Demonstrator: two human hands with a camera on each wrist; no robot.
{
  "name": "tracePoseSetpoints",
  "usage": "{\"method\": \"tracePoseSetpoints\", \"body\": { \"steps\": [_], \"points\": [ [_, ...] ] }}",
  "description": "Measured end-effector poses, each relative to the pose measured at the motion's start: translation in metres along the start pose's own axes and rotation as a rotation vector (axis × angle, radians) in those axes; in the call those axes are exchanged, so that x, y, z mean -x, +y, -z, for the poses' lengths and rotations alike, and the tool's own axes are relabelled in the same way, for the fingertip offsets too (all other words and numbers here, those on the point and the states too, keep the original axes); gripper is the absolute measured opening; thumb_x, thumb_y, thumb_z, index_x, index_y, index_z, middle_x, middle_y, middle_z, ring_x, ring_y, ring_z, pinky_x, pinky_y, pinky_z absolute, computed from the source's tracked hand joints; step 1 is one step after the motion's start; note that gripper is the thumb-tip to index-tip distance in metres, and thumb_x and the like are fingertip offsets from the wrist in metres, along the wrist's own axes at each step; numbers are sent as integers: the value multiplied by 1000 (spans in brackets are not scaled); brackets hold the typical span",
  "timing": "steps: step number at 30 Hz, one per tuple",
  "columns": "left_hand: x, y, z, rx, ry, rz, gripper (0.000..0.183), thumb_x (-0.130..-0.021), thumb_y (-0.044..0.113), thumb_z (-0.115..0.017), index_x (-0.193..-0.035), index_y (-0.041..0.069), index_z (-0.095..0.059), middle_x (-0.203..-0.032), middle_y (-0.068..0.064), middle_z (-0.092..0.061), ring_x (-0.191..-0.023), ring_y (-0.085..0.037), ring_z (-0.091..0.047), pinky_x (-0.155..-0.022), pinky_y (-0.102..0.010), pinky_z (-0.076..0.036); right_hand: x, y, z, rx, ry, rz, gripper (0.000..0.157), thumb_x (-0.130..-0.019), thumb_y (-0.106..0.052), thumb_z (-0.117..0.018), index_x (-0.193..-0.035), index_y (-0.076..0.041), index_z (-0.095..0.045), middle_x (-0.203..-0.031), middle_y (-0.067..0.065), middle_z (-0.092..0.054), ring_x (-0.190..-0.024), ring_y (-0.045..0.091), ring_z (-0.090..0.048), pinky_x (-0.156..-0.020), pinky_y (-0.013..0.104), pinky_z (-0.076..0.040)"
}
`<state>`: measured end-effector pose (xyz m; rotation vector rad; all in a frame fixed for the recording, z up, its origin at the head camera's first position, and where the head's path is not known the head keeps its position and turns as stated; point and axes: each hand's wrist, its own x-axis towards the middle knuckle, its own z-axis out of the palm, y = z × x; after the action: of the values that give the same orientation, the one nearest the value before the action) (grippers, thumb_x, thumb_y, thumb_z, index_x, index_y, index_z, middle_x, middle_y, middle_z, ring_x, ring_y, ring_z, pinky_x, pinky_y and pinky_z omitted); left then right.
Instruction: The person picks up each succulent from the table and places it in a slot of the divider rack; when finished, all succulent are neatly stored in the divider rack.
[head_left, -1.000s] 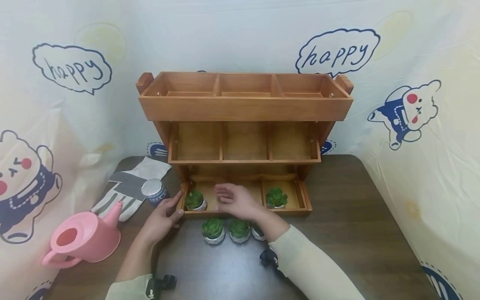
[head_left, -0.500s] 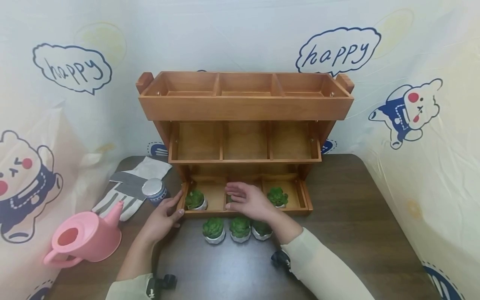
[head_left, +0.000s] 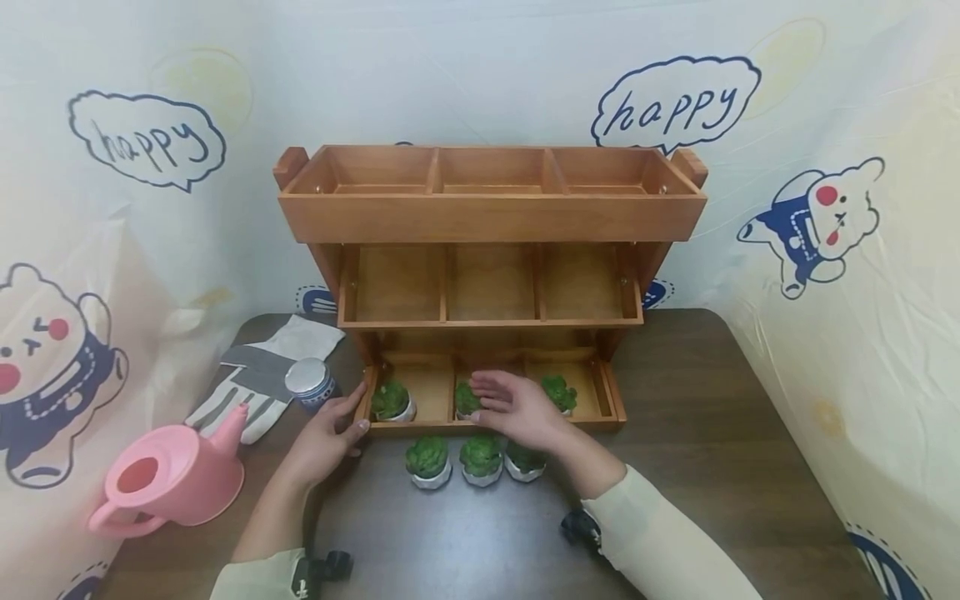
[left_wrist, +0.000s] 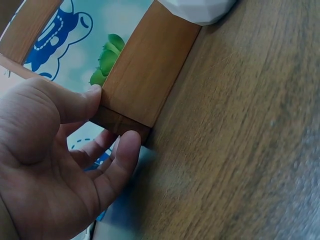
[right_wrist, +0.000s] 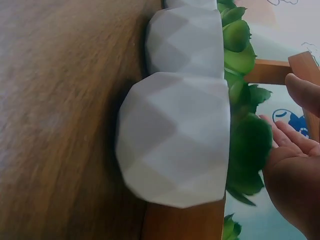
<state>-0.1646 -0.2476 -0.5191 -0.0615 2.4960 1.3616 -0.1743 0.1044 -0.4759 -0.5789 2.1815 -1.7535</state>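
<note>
My left hand (head_left: 327, 429) grips the front left corner of the bottom tier of a wooden plant stand (head_left: 491, 218); in the left wrist view its thumb lies on the board's edge with curled fingers below. My right hand (head_left: 517, 408) hovers over that tier with loosely bent fingers, just right of a potted succulent (head_left: 466, 402) in the middle compartment, partly covering it. The left compartment holds another succulent (head_left: 392, 402), the right one a third succulent (head_left: 558, 392). Before the stand, three potted succulents stand in a row, the rightmost in a faceted white pot (right_wrist: 175, 140).
To the left are a pink watering can (head_left: 176, 475), a blue-and-white tin (head_left: 310, 382) and a grey-and-white glove (head_left: 262, 375). The stand's two upper tiers each have three compartments without plants. A printed curtain (head_left: 480, 75) hangs behind the table.
My right hand has moved right along the bottom tier, uncovering the succulent in the middle compartment and the rightmost pot in front. My left hand stays on the corner.
</note>
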Motion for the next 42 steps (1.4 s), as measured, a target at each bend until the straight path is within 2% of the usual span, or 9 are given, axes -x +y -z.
{"method": "tracePoseSetpoints", "body": {
  "steps": [10, 16, 21, 27, 34, 42],
  "points": [
    [0, 0, -1, -4, 6, 0, 69, -104, 21, -64, -164, 27, -31, -158, -23, -29, -122, -41, -55, -77, -35, -62, 14, 3, 12, 42, 30, -1, 61, -94, -9, -77, -147, 5, -50, -144, 23, -58, -131, 37, -59, -107, 39, -51],
    [0, 1, -1, 1, 2, -7, 69, -104, 21, -64, -164, 28, -31, -158, -23, -29, -125, -43, -53, -77, -36, -63, 22, 7, 19, 55, 61, 0, 57, -94, -6, -76, -145, 4, -52, -141, 21, -60, -128, 36, -61, -106, 40, -51],
    [1, 1, -2, 3, 5, -18, 69, -104, 21, -64, -164, 27, -32, -157, -23, -29, -127, -45, -51, -76, -36, -63, 29, 10, 24, 41, 72, -9, 57, -94, -7, -76, -146, 2, -52, -142, 22, -60, -129, 36, -61, -107, 42, -50],
    [1, 3, -1, -17, 12, -10, 69, -104, 20, -63, -164, 25, -31, -156, -23, -30, -120, -40, -56, -76, -35, -62, 37, 17, 30, -7, 80, -21, 58, -96, -9, -75, -146, 4, -50, -143, 25, -57, -131, 41, -58, -106, 33, -51],
    [1, 4, -1, -17, 7, -1, 69, -104, 22, -64, -164, 26, -31, -158, -23, -29, -125, -43, -52, -76, -35, -62, 48, 21, 38, -32, 141, -40, 52, -96, -9, -75, -143, -2, -55, -138, 25, -61, -126, 39, -61, -102, 31, -54],
    [2, 5, 0, -27, -2, 11, 69, -104, 23, -64, -164, 27, -31, -159, -23, -28, -123, -42, -54, -78, -35, -62, 60, 27, 47, -16, 221, -49, 51, -95, -12, -77, -141, 0, -57, -134, 23, -64, -122, 33, -65, -100, 29, -54]
  ]
}}
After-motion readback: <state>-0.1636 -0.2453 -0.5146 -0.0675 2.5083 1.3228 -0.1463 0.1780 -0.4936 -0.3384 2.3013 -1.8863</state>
